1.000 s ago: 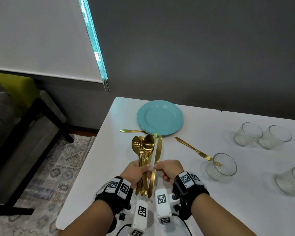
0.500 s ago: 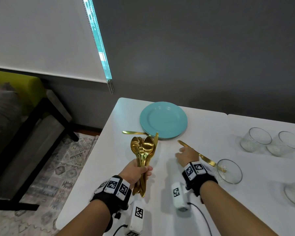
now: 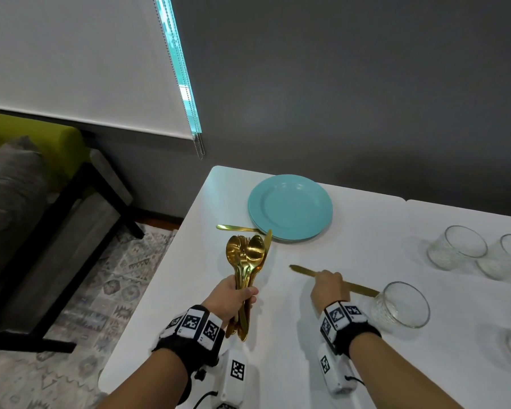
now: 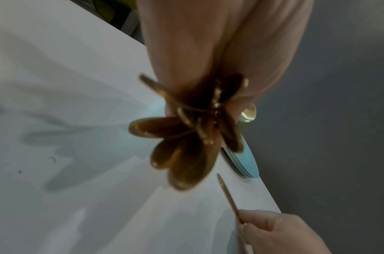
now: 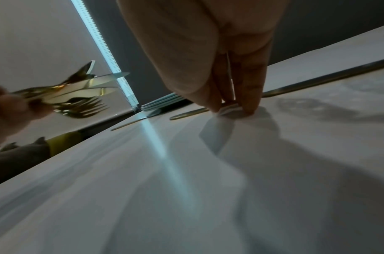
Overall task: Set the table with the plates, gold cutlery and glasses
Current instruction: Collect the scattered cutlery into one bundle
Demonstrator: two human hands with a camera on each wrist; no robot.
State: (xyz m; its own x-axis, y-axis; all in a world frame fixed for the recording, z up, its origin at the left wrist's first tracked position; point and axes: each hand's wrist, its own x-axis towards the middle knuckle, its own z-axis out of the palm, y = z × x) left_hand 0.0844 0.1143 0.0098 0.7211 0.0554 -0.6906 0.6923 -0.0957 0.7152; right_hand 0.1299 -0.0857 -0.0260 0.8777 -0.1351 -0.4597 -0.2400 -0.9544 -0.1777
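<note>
Head view: your left hand [image 3: 230, 295] is gripping a bunch of gold cutlery [image 3: 248, 261], spoons, forks & a knife, fingers wrapped round the handles, held above the white table [image 3: 278, 364]. Your right hand [image 3: 329, 286] is pinching a gold knife [image 3: 303, 270] lying flat on the table, just beside a glass [image 3: 401, 305]. Stack of teal plates [image 3: 289, 206] is sitting beyond, w/ another gold piece [image 3: 236, 228] at its edge; more glasses [image 3: 457, 246] are standing to the right.

Left wrist: spoon bowls are fanning out under the fist, blurred.

Right wrist: fingertips [image 5: 247, 103] are touching the table at the knife.
</note>
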